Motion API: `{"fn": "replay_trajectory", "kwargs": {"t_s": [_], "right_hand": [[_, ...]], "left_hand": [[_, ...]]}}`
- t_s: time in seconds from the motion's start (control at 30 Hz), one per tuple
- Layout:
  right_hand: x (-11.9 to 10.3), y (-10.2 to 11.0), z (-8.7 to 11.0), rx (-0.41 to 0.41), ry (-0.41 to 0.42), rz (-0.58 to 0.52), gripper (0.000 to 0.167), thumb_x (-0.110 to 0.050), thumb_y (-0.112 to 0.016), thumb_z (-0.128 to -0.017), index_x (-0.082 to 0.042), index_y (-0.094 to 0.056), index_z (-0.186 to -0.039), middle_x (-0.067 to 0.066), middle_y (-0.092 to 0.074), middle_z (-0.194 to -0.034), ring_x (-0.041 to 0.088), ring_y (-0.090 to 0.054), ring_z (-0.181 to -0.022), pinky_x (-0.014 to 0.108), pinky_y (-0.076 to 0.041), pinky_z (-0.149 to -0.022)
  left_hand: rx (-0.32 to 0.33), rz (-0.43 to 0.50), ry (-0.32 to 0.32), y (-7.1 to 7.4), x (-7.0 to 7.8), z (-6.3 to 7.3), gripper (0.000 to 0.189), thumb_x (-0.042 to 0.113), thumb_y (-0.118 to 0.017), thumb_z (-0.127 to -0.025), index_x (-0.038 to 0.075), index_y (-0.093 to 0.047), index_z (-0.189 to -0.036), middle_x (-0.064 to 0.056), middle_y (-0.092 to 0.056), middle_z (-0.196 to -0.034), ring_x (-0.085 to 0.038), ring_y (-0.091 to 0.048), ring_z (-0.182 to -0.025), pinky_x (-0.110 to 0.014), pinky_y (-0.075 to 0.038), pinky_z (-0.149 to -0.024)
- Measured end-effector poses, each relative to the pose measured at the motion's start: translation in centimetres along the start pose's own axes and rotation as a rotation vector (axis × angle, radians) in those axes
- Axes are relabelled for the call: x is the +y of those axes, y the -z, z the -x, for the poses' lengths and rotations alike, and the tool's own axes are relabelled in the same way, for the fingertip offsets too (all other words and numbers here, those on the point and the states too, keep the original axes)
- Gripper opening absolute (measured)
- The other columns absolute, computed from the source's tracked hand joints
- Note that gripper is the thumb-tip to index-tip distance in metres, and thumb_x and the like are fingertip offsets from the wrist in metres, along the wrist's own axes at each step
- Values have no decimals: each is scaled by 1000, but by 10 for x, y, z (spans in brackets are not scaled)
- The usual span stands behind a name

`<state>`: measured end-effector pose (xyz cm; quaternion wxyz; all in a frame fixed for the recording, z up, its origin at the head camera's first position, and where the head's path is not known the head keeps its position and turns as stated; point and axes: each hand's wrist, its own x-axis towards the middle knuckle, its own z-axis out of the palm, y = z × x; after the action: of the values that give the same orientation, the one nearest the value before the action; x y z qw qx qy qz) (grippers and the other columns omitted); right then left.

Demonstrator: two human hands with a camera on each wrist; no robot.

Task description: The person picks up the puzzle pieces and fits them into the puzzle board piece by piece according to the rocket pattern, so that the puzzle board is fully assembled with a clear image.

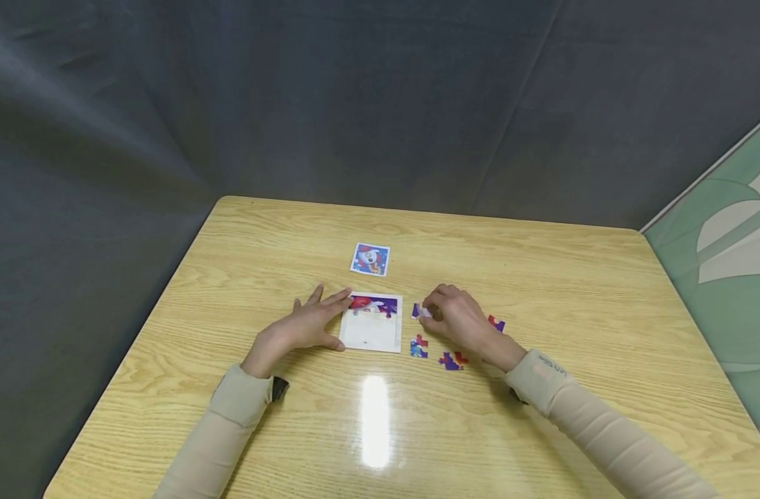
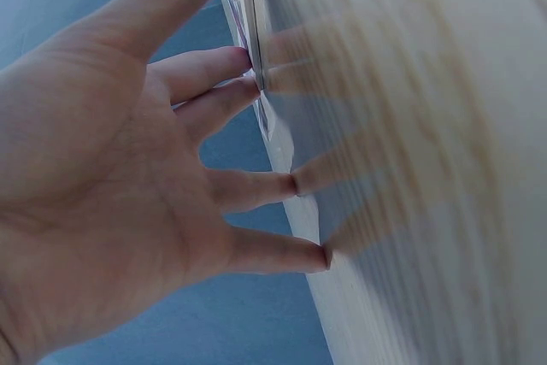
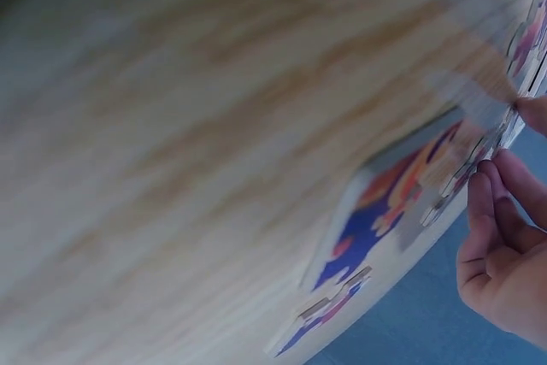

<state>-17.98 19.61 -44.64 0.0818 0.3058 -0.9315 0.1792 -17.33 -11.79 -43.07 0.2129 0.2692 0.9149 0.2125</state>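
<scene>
My left hand [image 1: 305,326] is spread at the left side of a white puzzle board [image 1: 370,334], thumb at its lower corner and fingertips at its upper one. In the left wrist view the straight fingers [image 2: 261,187] touch the tabletop. A strip of joined pieces [image 1: 372,305] fills the board's top, with a red shape and purple background. Right of the board, my right hand [image 1: 457,317] pinches a small pale puzzle piece [image 1: 425,312] between thumb and fingers. A purple piece [image 1: 415,310] lies right beside it.
Loose puzzle pieces lie near the right hand: a blue and red one [image 1: 419,346], a purple and red one [image 1: 452,360] and a red one [image 1: 496,323] partly behind the hand. A small picture card [image 1: 370,259] lies beyond the board on the wooden table [image 1: 280,242].
</scene>
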Motion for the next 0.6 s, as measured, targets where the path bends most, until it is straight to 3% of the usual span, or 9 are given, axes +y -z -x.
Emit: {"fn": "replay_trajectory", "kwargs": {"t_s": [0.27, 0.6], "right_hand": [[-3, 1, 0, 1, 28, 45, 16, -19, -74, -84, -6, -73, -93, 6, -68, -92, 20, -63, -84, 38, -54, -76], [-2, 6, 7, -20, 81, -89, 18, -17, -73, -86, -6, -74, -100, 5, -70, -98, 19, -61, -89, 35, -53, -76]], "left_hand": [[0, 4, 3, 0, 0, 0, 91, 36, -74, -82, 12, -23, -154, -1, -10, -161, -48, 5, -142, -79, -4, -99], [-1, 8, 6, 0, 0, 0, 91, 36, -74, -82, 12, -23, -154, -1, -10, -161, -47, 6, -142, -79, -3, -99]]}}
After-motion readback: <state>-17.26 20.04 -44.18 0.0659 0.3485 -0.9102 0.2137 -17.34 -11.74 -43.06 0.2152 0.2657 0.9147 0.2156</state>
